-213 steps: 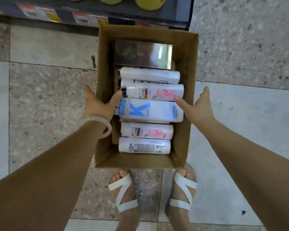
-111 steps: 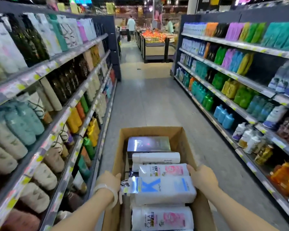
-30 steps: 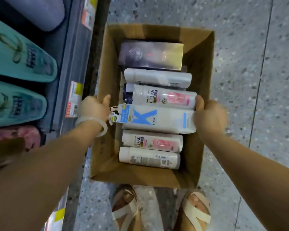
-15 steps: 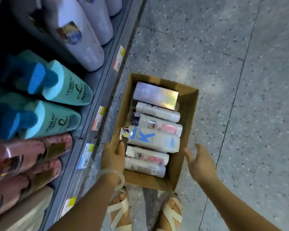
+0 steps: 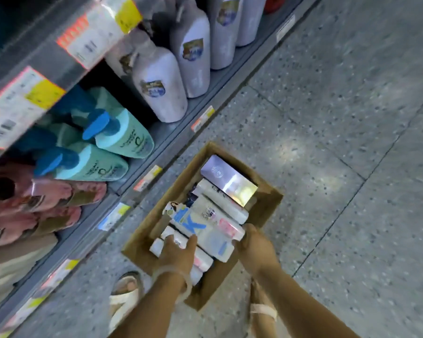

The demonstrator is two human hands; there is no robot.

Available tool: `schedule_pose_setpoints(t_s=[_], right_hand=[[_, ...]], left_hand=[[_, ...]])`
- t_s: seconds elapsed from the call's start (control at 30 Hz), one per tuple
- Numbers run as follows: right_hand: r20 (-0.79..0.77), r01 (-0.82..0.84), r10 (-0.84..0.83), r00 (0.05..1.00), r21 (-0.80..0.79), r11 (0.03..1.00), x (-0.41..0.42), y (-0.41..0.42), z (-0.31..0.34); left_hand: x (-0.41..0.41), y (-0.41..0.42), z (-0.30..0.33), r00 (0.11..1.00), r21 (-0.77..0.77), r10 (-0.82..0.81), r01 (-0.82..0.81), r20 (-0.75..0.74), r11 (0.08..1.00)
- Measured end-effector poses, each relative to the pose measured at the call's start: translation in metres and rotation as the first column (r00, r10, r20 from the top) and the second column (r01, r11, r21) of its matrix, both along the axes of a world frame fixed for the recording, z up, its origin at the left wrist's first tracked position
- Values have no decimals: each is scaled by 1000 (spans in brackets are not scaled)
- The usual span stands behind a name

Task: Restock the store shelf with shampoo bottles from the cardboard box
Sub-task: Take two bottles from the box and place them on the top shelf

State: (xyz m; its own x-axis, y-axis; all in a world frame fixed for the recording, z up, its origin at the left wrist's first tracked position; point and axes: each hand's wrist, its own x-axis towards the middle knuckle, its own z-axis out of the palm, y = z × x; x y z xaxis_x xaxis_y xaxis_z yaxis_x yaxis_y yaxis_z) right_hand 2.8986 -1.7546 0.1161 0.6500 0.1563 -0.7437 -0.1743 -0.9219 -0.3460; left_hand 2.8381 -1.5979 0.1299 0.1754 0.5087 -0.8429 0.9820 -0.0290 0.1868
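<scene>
Cardboard box [image 5: 266, 206] sits on the floor beside the shelf [image 5: 181, 132]; my left hand [image 5: 178, 254] and right hand [image 5: 255, 247] each grip the K bottle [image 5: 200, 234].

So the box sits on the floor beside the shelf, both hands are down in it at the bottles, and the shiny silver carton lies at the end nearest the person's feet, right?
Not quite. In the head view the silver carton lies at the far end of the box, away from the feet. The rest holds: the box sits on the floor beside the shelf, with left hand and right hand at the bottles.
</scene>
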Motion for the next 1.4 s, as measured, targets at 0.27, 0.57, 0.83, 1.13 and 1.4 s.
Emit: schedule_pose_setpoints(t_s=[0.27, 0.57, 0.83, 1.13, 1.4], right_hand=[[25, -184, 184, 983, -20, 983, 48, -25, -54], [12, -154, 155, 988, -28, 988, 53, 4, -93], [-76, 149, -150, 986, -13, 989, 47, 17, -113], [-85, -201, 192, 978, -123, 972, 37, 19, -104], [126, -121, 113, 986, 63, 991, 25, 21, -60]], left_hand=[[18, -63, -73, 900, -17, 434, -435, -35, 900], [20, -86, -125, 792, 76, 610, -607, -29, 791], [9, -75, -139, 789, 38, 613, -612, -43, 790], [-4, -60, -121, 623, -49, 782, -781, 18, 623], [-34, -50, -71, 647, -61, 730, -738, 220, 672]])
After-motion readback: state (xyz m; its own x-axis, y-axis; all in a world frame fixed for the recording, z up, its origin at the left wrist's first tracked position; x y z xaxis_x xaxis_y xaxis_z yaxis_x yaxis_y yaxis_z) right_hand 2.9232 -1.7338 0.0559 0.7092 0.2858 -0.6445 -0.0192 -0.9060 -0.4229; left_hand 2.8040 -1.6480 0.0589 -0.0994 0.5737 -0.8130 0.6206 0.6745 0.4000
